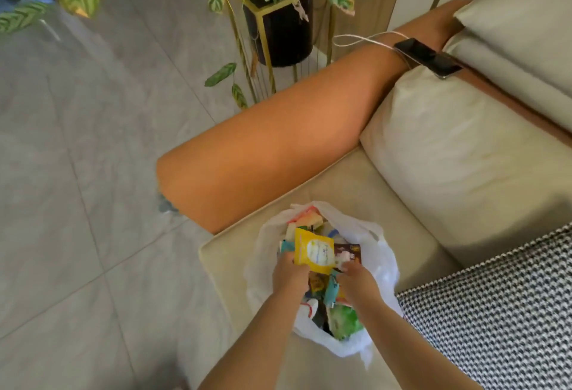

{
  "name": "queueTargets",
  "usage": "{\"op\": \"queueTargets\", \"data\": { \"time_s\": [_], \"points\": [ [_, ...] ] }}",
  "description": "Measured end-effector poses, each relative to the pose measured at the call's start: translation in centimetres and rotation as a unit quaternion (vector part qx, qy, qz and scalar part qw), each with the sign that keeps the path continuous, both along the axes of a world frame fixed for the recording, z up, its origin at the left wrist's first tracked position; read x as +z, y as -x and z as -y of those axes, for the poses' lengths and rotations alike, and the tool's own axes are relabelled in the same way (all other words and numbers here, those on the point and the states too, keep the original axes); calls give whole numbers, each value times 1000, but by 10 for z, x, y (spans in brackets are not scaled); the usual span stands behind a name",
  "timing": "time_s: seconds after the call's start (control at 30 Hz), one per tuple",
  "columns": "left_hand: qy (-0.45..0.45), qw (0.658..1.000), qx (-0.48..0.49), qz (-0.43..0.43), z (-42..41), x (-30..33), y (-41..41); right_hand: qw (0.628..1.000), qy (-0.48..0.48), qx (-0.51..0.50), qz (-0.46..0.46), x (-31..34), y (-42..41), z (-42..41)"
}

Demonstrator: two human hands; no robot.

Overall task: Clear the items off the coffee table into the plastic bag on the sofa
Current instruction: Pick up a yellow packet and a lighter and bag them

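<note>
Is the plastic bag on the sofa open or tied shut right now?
Open. The plastic bag gapes wide on the sofa seat, packets visible inside, both hands reaching in.

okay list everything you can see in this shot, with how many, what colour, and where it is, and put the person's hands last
plastic bag: one, white, open on the sofa seat, full of mixed packets
yellow packet: one, at the bag's mouth
brown packet: one, beside the yellow one
green packet: one, low in the bag
sofa: one, cream cushions, orange armrest
phone: one, black, on the armrest, with a white cable
patterned cushion: one, black and white, right of the bag
potted plant: one, black pot, gold stand, on the grey floor
left hand: holds the yellow packet
right hand: in the bag, grip unclear
</note>
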State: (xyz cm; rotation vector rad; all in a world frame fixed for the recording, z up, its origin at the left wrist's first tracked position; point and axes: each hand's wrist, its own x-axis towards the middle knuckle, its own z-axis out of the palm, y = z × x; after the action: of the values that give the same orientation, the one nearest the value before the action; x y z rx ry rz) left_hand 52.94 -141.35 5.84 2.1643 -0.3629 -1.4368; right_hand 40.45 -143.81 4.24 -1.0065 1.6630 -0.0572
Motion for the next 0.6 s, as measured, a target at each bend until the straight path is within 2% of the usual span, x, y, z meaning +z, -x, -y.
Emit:
{"op": "queueTargets", "data": {
  "time_s": [0.17,0.33,0.43,0.6],
  "points": [
    [-18,1000,14,0,-28,2,-4,996,38,64,-49,4,5,-8],
    [-21,999,35,-35,-66,22,-9,991,67,111,-39,25,-8,-24],
    [-16,1000,1,-6,-103,33,-11,984,77,160,-7,37,-21,-52],
    [-9,999,-15,43,-175,47,-25,947,99,307,-10,53,-50,-116]
  ]
}}
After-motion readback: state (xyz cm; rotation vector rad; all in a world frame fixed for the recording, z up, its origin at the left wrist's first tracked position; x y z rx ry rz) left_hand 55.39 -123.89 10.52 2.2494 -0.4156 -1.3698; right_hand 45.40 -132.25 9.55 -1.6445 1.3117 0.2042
